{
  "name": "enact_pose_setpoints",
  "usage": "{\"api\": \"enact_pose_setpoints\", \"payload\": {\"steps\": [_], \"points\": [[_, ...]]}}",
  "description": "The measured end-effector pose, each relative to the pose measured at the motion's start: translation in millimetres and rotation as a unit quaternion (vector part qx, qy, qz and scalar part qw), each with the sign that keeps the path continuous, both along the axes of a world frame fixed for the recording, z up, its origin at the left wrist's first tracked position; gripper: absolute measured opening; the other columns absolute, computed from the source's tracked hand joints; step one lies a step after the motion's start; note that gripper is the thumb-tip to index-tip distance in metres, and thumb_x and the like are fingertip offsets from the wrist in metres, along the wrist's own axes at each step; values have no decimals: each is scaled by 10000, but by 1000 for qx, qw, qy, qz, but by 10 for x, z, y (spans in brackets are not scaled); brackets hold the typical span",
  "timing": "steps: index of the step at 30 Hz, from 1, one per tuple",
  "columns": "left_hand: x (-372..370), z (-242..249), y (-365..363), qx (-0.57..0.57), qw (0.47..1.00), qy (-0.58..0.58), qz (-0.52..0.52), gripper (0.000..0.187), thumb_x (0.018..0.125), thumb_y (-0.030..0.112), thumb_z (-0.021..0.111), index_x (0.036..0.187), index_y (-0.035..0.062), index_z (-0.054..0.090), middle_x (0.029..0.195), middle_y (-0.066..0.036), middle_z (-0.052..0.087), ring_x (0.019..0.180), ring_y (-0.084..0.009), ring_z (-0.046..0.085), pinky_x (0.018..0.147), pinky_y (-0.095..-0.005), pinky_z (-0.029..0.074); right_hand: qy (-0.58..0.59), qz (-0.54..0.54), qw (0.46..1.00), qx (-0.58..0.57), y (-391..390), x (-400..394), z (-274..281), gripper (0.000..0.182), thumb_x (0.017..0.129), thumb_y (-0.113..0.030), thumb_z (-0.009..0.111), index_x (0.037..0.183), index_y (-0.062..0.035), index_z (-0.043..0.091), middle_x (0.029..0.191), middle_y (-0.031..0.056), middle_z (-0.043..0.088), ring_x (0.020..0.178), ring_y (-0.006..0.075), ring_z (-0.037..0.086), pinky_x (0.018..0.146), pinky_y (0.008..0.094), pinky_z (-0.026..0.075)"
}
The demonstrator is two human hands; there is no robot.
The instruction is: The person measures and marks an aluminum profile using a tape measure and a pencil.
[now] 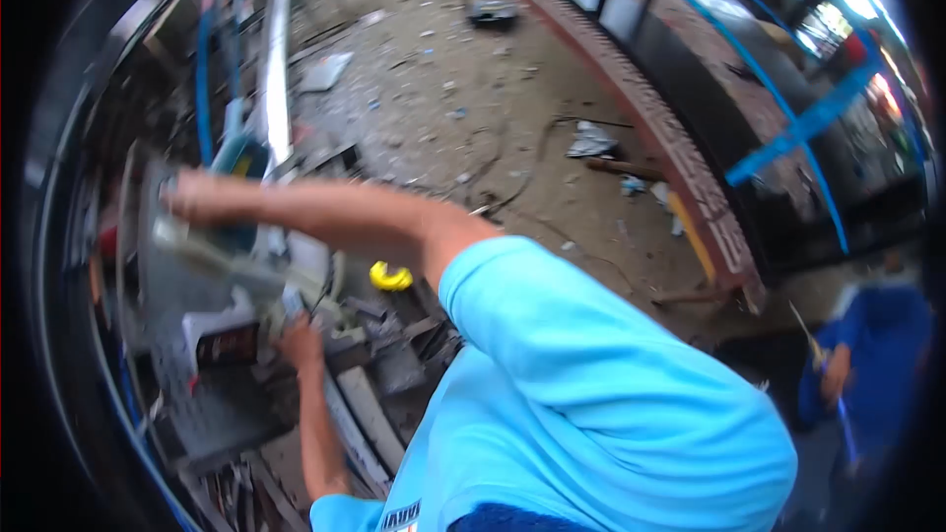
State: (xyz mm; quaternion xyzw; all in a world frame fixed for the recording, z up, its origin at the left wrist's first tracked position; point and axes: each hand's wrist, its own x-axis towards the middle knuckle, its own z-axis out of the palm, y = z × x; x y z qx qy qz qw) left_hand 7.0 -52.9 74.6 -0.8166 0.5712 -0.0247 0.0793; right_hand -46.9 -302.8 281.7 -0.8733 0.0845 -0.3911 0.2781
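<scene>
My right arm reaches across to the left. My right hand (202,199) is smeared by motion, above the far end of a long pale bar-like part (212,254) on the cluttered bench (158,310). What it holds, if anything, cannot be made out. My left hand (299,343) is lower, its fingers closed around or against something by a light grey piece (294,300). The thing in its grip is too blurred to name. A teal machine housing (239,160) stands behind my right hand. Left of my left hand is a white and dark box (225,343).
A yellow curved object (391,277) lies near my right forearm. Metal strips (370,414) lie beside my left arm. Scraps litter the floor (424,89). A reddish beam (631,99) and a blue-edged frame (778,128) stand right. A person in dark blue (882,360) holds a thin rod.
</scene>
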Motion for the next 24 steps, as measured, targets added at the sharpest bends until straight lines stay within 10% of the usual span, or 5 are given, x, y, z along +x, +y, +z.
{"api": "enact_pose_setpoints", "payload": {"steps": [2, 6, 13, 20, 24], "points": [[92, -322, 162, -41, 999, -28, -1, 395, 876, 331, 498, 1236, 190, 577, 1195, -21, 621, 1089, -259, 562, 1046, -639, 179, 18, -35, 983, -180, -681, 1032, 239, 247, 878, -266, 479, 941, -92, 643, 958, 121, 654, 776, 316, 629, 647, 409, 513], [-163, -218, 397, -35, 999, -12, 15, 472, 872, 231, 540, 1334, 159, 480, 1334, -38, 519, 1209, -240, 471, 1052, -651, 145, 165, 18, 959, 231, -452, 732, 1015, 473, 931, -499, 461, 1119, -102, 637, 1091, 41, 643, 1030, 216, 604, 897, 455, 448], [-569, -383, 836, -189, 967, 79, 150, 526, 863, 159, 592, 1364, 101, 441, 1353, -141, 435, 1251, -332, 375, 975, -563, 324, 235, 125, 933, 244, -421, -15, 1077, 772, 883, -682, 358, 1232, -17, 538, 1002, 133, 611, 894, 217, 583, 708, 388, 504], [-516, -188, 754, -265, 895, 206, 296, 562, 768, 107, 701, 1289, 36, 503, 1223, -172, 483, 1126, -357, 465, 970, -423, 376, -351, -147, 841, 384, -1601, -583, -339, 237, 875, -131, 525, 1050, 17, 587, 797, 121, 651, 672, 175, 644, 640, 300, 553], [-497, -122, 814, -185, 913, 220, 291, 599, 771, 80, 677, 1325, 55, 451, 1267, -196, 479, 1159, -373, 457, 984, -430, 365, 237, -150, 954, 103, -1960, -101, -1865, 497, 699, -15, 516, 1192, -23, 571, 1081, 258, 600, 1106, 443, 520, 932, 463, 444]]}}
